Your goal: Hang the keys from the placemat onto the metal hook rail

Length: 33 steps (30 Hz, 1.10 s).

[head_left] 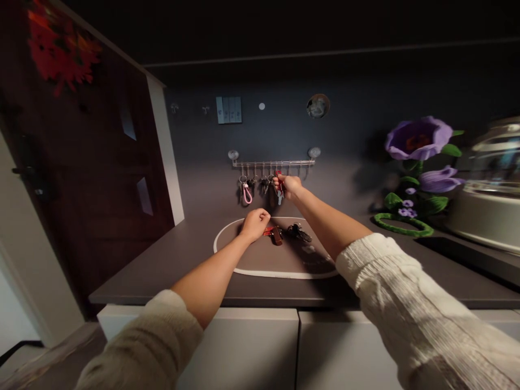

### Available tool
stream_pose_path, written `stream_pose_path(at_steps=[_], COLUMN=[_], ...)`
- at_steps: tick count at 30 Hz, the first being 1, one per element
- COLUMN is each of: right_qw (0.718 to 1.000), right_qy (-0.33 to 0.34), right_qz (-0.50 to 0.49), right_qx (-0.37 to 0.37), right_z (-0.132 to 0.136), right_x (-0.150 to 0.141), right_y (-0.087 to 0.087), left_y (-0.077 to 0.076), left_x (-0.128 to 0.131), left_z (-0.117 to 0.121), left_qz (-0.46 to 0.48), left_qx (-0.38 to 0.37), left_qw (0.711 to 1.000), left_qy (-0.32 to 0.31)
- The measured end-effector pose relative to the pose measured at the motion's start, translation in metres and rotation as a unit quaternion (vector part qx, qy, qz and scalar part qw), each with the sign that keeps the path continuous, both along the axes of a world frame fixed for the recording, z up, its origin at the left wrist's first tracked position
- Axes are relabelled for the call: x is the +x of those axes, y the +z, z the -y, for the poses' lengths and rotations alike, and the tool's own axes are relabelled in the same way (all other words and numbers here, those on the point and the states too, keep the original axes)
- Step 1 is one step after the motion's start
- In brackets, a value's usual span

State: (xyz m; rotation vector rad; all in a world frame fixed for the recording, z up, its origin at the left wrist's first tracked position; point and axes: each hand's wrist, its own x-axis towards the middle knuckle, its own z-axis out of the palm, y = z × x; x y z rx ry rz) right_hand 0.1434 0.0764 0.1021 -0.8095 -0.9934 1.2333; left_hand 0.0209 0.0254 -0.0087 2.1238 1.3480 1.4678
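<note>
My right hand [290, 185] pinches a bunch of keys with a red fob [280, 187], held up at the hooks of a clear rail [272, 163] on the wall. Whether its ring is on a hook I cannot tell. Several other key bunches hang to its left, one with a pink loop strap [247, 194]. My left hand [255, 224] hovers low over an oval mat [264, 260], fingers curled together; anything inside them is hidden. Just right of it lie keys with a brown and red fob [277, 235]. A dark key bunch [299, 233] rests farther right.
The mat lies on a dark counter [170, 271] above white cabinet doors [244, 346]. Purple artificial flowers [420, 141] and a glass-topped appliance [489, 200] stand at the right. A dark door [101, 162] is at the left.
</note>
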Motion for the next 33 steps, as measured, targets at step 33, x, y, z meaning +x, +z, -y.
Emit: stream_pose_path(at_steps=[33], right_qw=[0.985], right_qy=[-0.058], right_qz=[0.143], right_qx=[0.076], right_z=[0.005], right_x=[0.018], right_y=[-0.060], left_y=[0.004], left_x=[0.001], left_z=[0.004], left_qz=[0.002], left_qx=[0.008], left_qw=[1.000], left_qy=[-0.030])
